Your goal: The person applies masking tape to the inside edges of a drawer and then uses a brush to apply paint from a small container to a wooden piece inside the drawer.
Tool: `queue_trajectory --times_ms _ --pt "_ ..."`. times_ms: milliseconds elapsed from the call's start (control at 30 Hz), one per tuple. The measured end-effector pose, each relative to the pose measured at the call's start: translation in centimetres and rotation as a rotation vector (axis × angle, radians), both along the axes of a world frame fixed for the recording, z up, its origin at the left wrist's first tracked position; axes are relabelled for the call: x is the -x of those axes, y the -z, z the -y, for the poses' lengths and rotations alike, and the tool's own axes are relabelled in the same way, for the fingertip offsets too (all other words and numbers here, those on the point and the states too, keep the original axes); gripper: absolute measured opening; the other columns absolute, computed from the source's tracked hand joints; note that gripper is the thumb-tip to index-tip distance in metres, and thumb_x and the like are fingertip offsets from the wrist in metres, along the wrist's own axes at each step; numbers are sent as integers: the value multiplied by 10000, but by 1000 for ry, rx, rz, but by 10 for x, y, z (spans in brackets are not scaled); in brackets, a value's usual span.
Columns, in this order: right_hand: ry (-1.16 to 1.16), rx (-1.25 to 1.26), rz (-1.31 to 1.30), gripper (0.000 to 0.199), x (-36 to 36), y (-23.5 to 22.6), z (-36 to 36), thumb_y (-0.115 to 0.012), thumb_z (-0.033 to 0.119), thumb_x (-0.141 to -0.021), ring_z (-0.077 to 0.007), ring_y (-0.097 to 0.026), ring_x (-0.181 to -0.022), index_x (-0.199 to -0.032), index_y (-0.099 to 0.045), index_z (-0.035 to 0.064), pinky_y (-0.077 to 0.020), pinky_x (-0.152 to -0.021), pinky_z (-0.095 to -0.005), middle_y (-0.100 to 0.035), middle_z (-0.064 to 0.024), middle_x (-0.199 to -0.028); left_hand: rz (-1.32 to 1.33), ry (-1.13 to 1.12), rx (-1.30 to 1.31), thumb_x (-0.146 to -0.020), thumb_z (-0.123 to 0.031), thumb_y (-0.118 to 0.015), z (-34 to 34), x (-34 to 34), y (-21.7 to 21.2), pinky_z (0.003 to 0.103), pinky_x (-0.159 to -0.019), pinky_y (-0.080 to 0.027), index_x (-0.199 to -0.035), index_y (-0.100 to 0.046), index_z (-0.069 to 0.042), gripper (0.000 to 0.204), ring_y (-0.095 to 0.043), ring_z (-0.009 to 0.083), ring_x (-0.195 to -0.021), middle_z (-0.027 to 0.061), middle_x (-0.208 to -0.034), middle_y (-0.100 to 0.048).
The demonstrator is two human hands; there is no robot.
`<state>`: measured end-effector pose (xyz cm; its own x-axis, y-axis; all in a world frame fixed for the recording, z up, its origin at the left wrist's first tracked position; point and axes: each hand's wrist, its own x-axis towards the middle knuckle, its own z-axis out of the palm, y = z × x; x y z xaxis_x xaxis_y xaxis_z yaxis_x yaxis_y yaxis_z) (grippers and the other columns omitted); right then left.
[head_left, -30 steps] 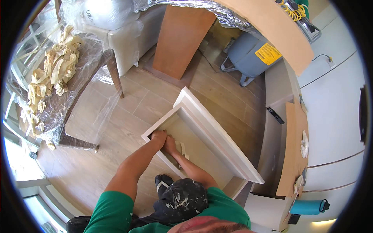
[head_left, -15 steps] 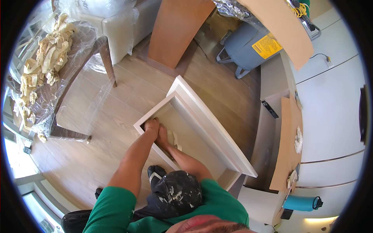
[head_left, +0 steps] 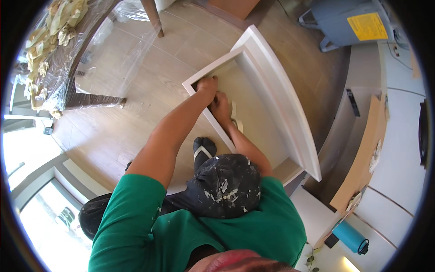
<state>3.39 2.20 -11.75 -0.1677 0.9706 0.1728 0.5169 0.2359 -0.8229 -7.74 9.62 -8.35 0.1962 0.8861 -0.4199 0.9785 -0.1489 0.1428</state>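
Observation:
A pale drawer [head_left: 260, 90] with a wide front panel lies on the floor, its open side up. My left hand [head_left: 207, 86] is inside its left corner, fingers curled down against the inner side. Close beside it, nearer to me, my right hand [head_left: 220, 108] is also closed against the same near wall. What the fingers pinch, if anything, is hidden beneath them. Next to my right wrist, a cream-coloured item [head_left: 237, 123], partly curved like a loop of tape, lies inside the drawer; its kind is unclear.
My knee in paint-spattered dark trousers [head_left: 222, 186] is beside the drawer. Plastic-wrapped furniture with crumpled masking paper [head_left: 50, 45] stands at the left. A grey tank [head_left: 346, 25] with a yellow label is far right. A low cabinet, a cardboard strip [head_left: 358, 158] and a blue bottle [head_left: 350, 236] line the right.
My view has tilted and shifted, so the drawer and room appear higher and further right. Both hands remain in the same drawer corner, with slight finger movement.

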Motion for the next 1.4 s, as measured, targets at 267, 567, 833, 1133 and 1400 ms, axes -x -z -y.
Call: queue_trajectory --times_ms 267,567,833,1133,1400 --pt "73 61 -14 127 -7 -1 5 -702 74 -899 -415 -616 -1002 -1013 -709 20 -484 -885 -483 -680 -211 -1022 -12 -18 77 -946 -187 -717 -7 -1 -6 389 -928 -609 -1258 -603 -34 365 -727 296 -1152 187 -1190 -745" --pt "125 275 92 164 -10 -11 -18 -714 189 -910 -395 -710 -835 -973 -760 45 -542 -750 -468 -737 -203 -902 171 86 8 -882 -172 -747 -15 28 25 509 -843 -611 -1213 -537 45 448 -747 429 -1002 356 -1053 -709" --pt "121 344 86 189 -13 -13 -23 -702 213 -933 -357 -728 -841 -1019 -777 63 -551 -763 -443 -762 -180 -952 270 -42 259 -881 -80 -654 -29 22 18 513 -910 -579 -1236 -542 86 408 -697 478 -1081 350 -1128 -692" --pt "77 332 7 172 -17 -2 -20 -701 191 -937 -330 -733 -843 -1000 -775 48 -549 -762 -429 -763 -175 -947 154 138 99 -966 -84 -608 -13 22 4 500 -904 -601 -1215 -573 41 280 -719 446 -1070 306 -1097 -723" --pt "170 366 -146 89 -58 -20 3 -724 92 -901 -278 -690 -751 -962 -742 30 -533 -715 -404 -722 -147 -828 140 73 107 -961 -61 -586 -15 27 14 506 -947 -583 -1252 -547 51 315 -707 456 -1109 316 -1146 -714"
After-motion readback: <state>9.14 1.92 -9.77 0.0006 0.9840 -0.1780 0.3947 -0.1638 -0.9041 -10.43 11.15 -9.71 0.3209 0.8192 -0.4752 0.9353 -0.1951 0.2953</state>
